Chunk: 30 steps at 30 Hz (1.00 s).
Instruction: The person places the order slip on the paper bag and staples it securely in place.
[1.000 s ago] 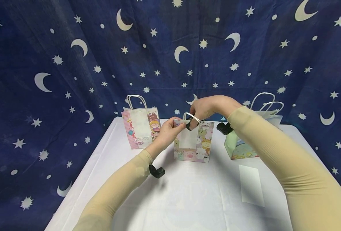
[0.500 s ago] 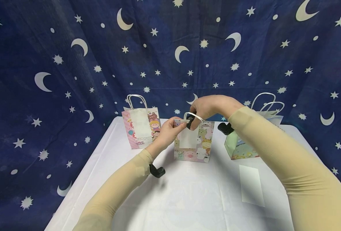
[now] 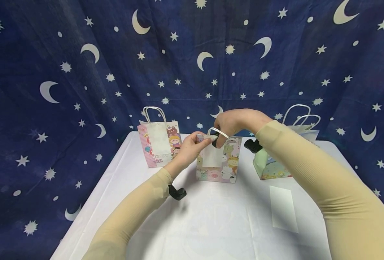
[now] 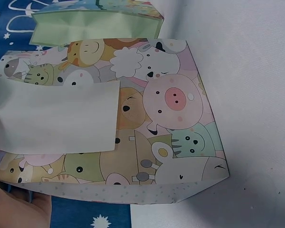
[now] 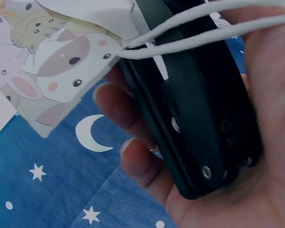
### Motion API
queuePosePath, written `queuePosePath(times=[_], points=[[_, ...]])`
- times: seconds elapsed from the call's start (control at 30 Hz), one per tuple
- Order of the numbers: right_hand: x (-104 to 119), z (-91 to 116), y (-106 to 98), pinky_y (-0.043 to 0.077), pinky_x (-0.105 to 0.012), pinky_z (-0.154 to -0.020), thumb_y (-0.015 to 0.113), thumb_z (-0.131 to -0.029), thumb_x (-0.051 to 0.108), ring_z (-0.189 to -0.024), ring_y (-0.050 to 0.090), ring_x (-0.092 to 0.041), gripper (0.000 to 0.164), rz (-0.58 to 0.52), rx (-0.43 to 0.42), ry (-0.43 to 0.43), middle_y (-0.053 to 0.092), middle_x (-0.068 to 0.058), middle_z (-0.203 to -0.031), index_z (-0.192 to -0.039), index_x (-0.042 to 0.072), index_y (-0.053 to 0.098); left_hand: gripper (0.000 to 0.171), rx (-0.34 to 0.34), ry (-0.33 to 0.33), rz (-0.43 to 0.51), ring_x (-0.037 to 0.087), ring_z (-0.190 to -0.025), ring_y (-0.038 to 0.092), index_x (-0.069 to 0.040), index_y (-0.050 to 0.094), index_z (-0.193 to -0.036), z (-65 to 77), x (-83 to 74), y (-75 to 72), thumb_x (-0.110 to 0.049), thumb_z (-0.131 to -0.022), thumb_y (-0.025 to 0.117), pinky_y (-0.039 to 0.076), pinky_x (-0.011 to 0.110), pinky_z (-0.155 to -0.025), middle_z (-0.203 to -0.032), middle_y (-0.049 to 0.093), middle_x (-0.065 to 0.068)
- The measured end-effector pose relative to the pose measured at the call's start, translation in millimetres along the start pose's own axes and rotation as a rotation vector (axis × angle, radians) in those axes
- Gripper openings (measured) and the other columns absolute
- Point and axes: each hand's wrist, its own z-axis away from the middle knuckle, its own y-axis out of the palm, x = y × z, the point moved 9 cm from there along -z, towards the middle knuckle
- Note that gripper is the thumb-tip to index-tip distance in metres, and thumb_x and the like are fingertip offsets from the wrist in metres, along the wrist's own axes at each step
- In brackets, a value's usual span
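Note:
An animal-print paper gift bag (image 3: 232, 169) stands upright mid-table, with a white paper slip (image 3: 212, 159) hanging down its front from the top edge. My left hand (image 3: 189, 148) pinches the slip and the bag's top edge at its left part, thumb in front. In my right hand (image 3: 231, 122) is a black stapler (image 5: 194, 104), gripped with curled fingers beside the white cord handle (image 3: 218, 132). The right wrist view has the stapler's jaws at the bag's top edge, over the slip, with the cords crossing it. Whether the jaws are pressed together I cannot tell.
A pink bag (image 3: 143, 144) with a white slip on its front stands at the left. To the right is a green bag (image 3: 260, 164), partly behind my right arm. Another white slip (image 3: 283, 209) lies on the white-covered table (image 3: 221, 224). A starry blue cloth (image 3: 179, 54) hangs behind.
The stapler in my right hand has shifted slightly to the right along the bag's top edge. My left thumb has edged a little right as well. The bags stay in place.

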Motion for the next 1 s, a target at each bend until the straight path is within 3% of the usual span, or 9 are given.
queuePosePath(times=[0.23, 0.6, 1.0], points=[[0, 1, -2, 0.053, -0.045, -0.087, 0.083, -0.079, 0.042, -0.092, 0.066, -0.022, 0.052, 0.066, -0.038, 0.006, 0.070, 0.000, -0.104, -0.117, 0.009, 0.071, 0.022, -0.006, 0.003, 0.007, 0.013, -0.080, 0.053, -0.012, 0.070, -0.105, 0.0, -0.6, 0.5, -0.032, -0.096, 0.074, 0.044, 0.029, -0.068, -0.084, 0.063, -0.002], [7, 5, -1, 0.048, -0.037, -0.068, 0.074, -0.083, 0.046, -0.073, 0.060, -0.018, 0.031, 0.221, -0.100, -0.032, 0.067, 0.003, -0.081, -0.090, 0.017, 0.070, 0.019, -0.017, 0.018, -0.003, 0.012, -0.076, 0.050, -0.010, 0.070, -0.103, -0.3, -3.7, 1.2, -0.027, -0.096, 0.074, 0.041, 0.028, -0.065, -0.080, 0.060, -0.004], [17, 13, 3, 0.042, -0.035, -0.062, 0.071, -0.085, 0.041, -0.066, 0.055, -0.017, 0.024, 0.293, -0.154, -0.096, 0.060, 0.004, -0.072, -0.082, 0.019, 0.065, 0.018, -0.011, 0.026, -0.035, 0.012, -0.071, 0.047, -0.011, 0.070, -0.104, 1.0, -6.3, 1.1, -0.027, -0.096, 0.073, 0.038, 0.028, -0.060, -0.078, 0.056, -0.004]])
